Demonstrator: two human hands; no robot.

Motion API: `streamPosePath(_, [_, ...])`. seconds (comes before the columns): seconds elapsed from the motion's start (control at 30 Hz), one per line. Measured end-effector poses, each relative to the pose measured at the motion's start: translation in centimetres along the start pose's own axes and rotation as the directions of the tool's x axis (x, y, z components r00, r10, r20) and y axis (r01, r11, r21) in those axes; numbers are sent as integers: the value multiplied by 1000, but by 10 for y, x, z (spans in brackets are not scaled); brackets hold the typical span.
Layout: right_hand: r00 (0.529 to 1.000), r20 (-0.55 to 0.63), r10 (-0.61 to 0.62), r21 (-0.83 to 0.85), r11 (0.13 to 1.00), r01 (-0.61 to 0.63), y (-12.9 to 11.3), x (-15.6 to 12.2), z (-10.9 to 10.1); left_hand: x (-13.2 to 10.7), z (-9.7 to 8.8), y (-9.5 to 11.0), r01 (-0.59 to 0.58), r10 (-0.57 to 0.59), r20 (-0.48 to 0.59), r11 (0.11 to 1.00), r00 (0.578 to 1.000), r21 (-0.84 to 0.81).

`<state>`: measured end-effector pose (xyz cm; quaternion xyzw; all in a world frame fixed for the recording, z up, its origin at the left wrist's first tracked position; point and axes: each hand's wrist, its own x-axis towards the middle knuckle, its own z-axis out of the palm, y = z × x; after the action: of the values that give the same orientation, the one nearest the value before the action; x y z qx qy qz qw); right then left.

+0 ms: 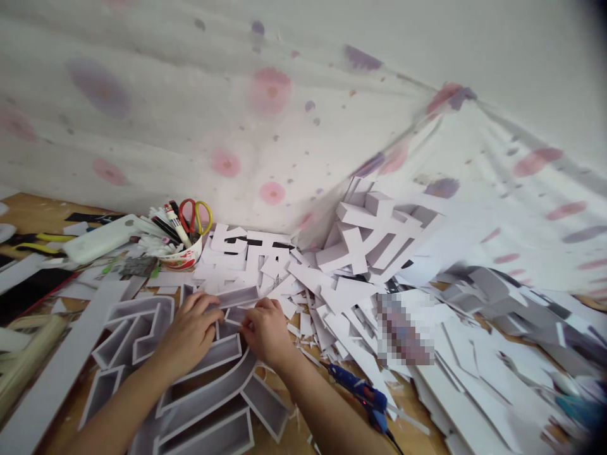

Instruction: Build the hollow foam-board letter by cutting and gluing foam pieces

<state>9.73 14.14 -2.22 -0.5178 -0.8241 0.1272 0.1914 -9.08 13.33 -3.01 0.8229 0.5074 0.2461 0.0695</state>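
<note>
A large white foam-board letter shape point(203, 385) with raised side walls lies on the wooden table in front of me. My left hand point(190, 332) rests on its upper part, fingers curled and pressing a white strip point(237, 296) against the shape. My right hand point(266, 330) is just beside it, fingers pinched on the same strip's lower right end. Both hands meet at the top edge of the letter.
A blue glue gun point(361, 395) lies right of my right forearm. A heap of white offcuts point(332, 297) and finished white characters point(374, 234) fills the middle. A bowl with scissors and pens point(183, 237) stands at back left. A spotted cloth point(284, 114) hangs behind.
</note>
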Motion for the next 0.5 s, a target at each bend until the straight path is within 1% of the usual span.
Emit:
streamPosePath(0.17, [998, 43, 34, -22, 999, -33, 0, 6, -4, 0, 3, -5, -3, 3, -5, 1000, 1000, 15])
streamPosePath(0.3, [996, 85, 19, -53, 998, -15, 0, 10, -5, 1, 5, -9, -22, 23, -17, 998, 1000, 54])
streamPosePath(0.4, [998, 64, -12, -37, 999, 15, 0, 8, -8, 4, 0, -5, -27, 34, -87, 997, 996, 73])
streamPosePath(0.47, [1000, 7, -24, -5, 1000, 24, -2, 4, -14, 8, -8, 4, -5, 22, -173, 995, 985, 96])
streamPosePath(0.5, [999, -28, -30, 8, 1000, 30, -3, 2, -18, 10, -13, 10, -8, 28, -197, 995, 980, 102])
